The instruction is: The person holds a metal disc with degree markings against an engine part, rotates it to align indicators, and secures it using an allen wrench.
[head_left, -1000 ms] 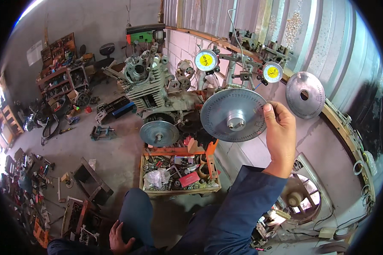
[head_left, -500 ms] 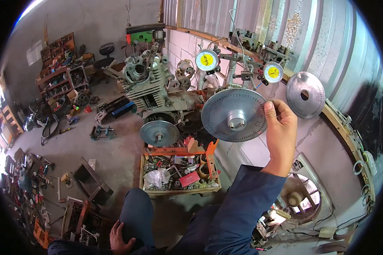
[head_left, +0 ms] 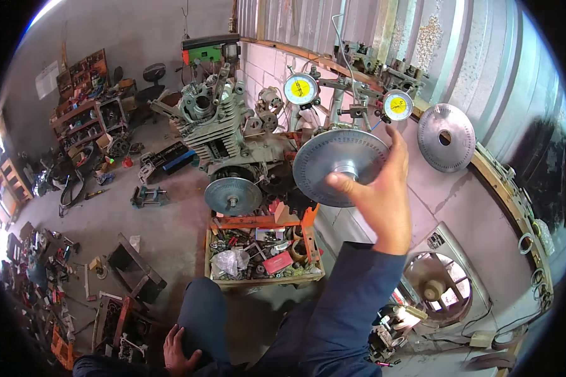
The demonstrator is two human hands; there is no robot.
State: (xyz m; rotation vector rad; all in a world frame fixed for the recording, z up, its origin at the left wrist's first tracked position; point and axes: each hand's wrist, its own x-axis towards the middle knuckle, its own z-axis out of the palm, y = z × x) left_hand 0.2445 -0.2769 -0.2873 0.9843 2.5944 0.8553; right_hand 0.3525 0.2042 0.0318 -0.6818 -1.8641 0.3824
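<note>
My right hand (head_left: 380, 191) is open in front of the large graduated steel disc (head_left: 316, 166), thumb over the hub, index finger beside the right rim; touching cannot be told. Two yellow-faced dial gauges, left (head_left: 300, 88) and right (head_left: 397, 105), sit on clamps above it. A finned engine block (head_left: 210, 129) stands to the left, with a smaller graduated disc (head_left: 231, 188) low on its front. Another disc (head_left: 446, 154) with a center hole hangs at the right. My left hand (head_left: 176, 349) lies open by my left knee, holding nothing.
Below the engine, a wooden crate (head_left: 270, 276) holds loose parts and a red box. Scattered tools (head_left: 34, 264) and metal frames (head_left: 138, 273) cover the left floor. A parts shelf (head_left: 85, 125) stands behind. At right are a round fan opening (head_left: 434, 289), cables and a corrugated wall (head_left: 478, 75).
My right hand has let go of the disc's right rim; its thumb has swung left and down across the face, the fingers spreading. The view has shifted slightly. My left hand looks unchanged.
</note>
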